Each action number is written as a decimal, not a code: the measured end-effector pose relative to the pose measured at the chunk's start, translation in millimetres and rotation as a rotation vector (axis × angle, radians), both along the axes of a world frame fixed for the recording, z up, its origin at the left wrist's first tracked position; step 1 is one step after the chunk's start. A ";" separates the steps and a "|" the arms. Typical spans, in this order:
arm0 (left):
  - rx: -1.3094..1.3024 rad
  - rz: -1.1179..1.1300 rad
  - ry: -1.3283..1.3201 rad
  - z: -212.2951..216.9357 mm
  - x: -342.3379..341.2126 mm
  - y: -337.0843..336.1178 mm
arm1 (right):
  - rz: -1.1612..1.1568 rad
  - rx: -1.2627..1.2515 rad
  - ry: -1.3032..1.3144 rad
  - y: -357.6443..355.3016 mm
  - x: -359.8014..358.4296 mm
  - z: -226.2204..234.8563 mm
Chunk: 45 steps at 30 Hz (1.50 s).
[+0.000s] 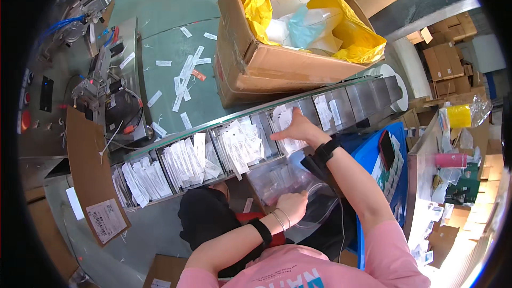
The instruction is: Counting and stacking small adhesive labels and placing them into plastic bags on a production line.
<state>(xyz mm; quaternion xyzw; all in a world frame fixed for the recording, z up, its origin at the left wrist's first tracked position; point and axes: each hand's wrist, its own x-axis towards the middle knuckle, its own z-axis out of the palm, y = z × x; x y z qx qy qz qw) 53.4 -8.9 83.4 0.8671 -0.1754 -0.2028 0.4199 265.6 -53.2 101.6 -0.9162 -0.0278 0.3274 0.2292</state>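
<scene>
My right hand [300, 129] reaches into one compartment of a long metal tray [341, 108], its thumb and fingers apart over white slim packets [282, 117]. Whether the fingertips touch the packets is unclear. Close to my body, my left hand [292, 208] is closed, and what it holds, if anything, is hidden. It is beside a clear plastic bin or bag [280, 178] with indistinct contents. More white packets [240, 141] fill the compartments to the left, while a compartment right of my right hand has only a few.
Beyond the tray stands a large carton [288, 72] lined with a yellow bag [358, 42]. Loose packets [184, 77] lie scattered on the green floor. A blue bin [368, 181] with a phone [386, 148] is at my right; machinery [90, 88] stands at the left.
</scene>
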 end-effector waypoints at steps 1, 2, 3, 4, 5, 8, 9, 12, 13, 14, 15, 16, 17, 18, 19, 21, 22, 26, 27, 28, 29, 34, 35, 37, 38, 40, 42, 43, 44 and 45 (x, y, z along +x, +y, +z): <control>0.004 0.002 -0.004 -4.9 -0.8 -0.7 | 0.002 0.004 -0.004 4.8 -3.8 0.9; -0.035 0.041 -0.028 -11.6 -1.4 -1.2 | -0.009 -0.049 -0.061 9.9 -6.5 1.9; -0.073 0.080 -0.055 -14.5 -2.4 -0.6 | -0.019 -0.101 -0.119 14.2 -9.5 4.3; -0.060 0.087 -0.071 -12.3 -2.4 1.4 | -0.020 -0.081 -0.159 17.2 -13.3 8.6; -0.073 0.074 -0.069 -11.2 -1.5 5.2 | -0.011 -0.062 -0.180 19.4 -16.8 8.9; -0.107 -0.008 -0.035 -13.7 -6.5 13.3 | -0.082 -0.091 -0.191 21.3 -21.1 2.3; -0.124 -0.037 -0.005 -11.6 -6.5 11.2 | -0.116 -0.053 -0.179 7.8 -18.9 -1.7; -0.212 0.009 0.007 1.0 -2.1 26.2 | -0.136 0.025 -0.140 -16.1 -18.1 -18.2; -0.274 0.099 0.072 -9.7 -1.2 31.5 | -0.138 0.047 -0.111 -14.1 -18.1 -17.8; -0.296 0.201 0.075 -26.3 -1.9 37.4 | -0.142 0.003 -0.075 -5.4 -19.8 -6.7; -0.323 0.304 0.089 -36.2 -2.4 45.5 | -0.146 -0.047 -0.027 1.8 -26.1 4.2; -0.322 0.401 0.106 -29.1 4.4 55.0 | -0.158 -0.021 -0.054 -2.8 -25.1 8.0; -0.320 0.498 0.128 -16.3 9.8 66.7 | -0.188 0.013 -0.074 -10.6 -24.1 9.1; -0.426 0.568 0.189 22.6 17.5 75.2 | -0.223 0.042 -0.086 -19.8 -23.6 10.5; -0.411 0.555 0.177 38.9 23.3 84.6 | -0.235 0.059 -0.094 -27.2 -21.5 11.9; -0.978 0.786 0.420 61.4 31.1 95.4 | -0.294 0.177 -0.192 -47.2 -18.6 10.5; -1.122 0.782 0.443 71.7 37.2 102.2 | -0.332 0.138 -0.251 -48.2 -18.9 15.5; -1.105 0.911 0.308 76.2 72.1 94.5 | -0.400 0.854 -0.036 -76.2 -17.0 27.0; -0.958 0.991 0.177 73.7 77.8 86.6 | -0.478 1.127 0.120 -80.3 -25.8 38.6; -0.949 0.975 0.188 69.9 86.6 78.5 | -0.509 1.181 0.145 -85.8 -31.1 42.2; -0.839 0.961 0.155 65.7 93.1 69.8 | -0.542 1.236 0.171 -91.1 -37.2 46.0; -0.767 0.581 0.283 70.6 124.2 20.0 | -0.562 1.340 0.299 -117.1 -68.1 60.4; -0.859 0.529 0.385 83.1 120.9 4.5 | -0.534 1.364 0.317 -125.3 -78.8 60.0; -0.846 0.521 0.411 100.8 119.7 -27.8 | -0.559 1.478 0.277 -147.2 -95.3 72.5; -0.849 0.496 0.425 99.2 116.0 -38.4 | -0.554 1.523 0.262 -154.5 -104.5 82.5; -0.881 0.377 0.434 91.6 112.1 -69.6 | -0.627 1.486 0.132 -179.7 -120.9 91.6; -0.923 0.206 0.365 88.9 103.7 -101.5 | -0.717 1.358 -0.020 -209.4 -135.1 78.9; -0.974 0.128 0.389 92.0 99.9 -119.2 | -0.711 1.233 -0.094 -228.4 -144.0 77.8; -0.970 0.049 0.385 91.2 99.7 -132.1 | -0.711 1.250 -0.227 -241.9 -149.9 79.5; -0.967 -0.028 0.378 90.0 100.5 -144.8 | -0.705 1.262 -0.362 -254.6 -154.5 81.8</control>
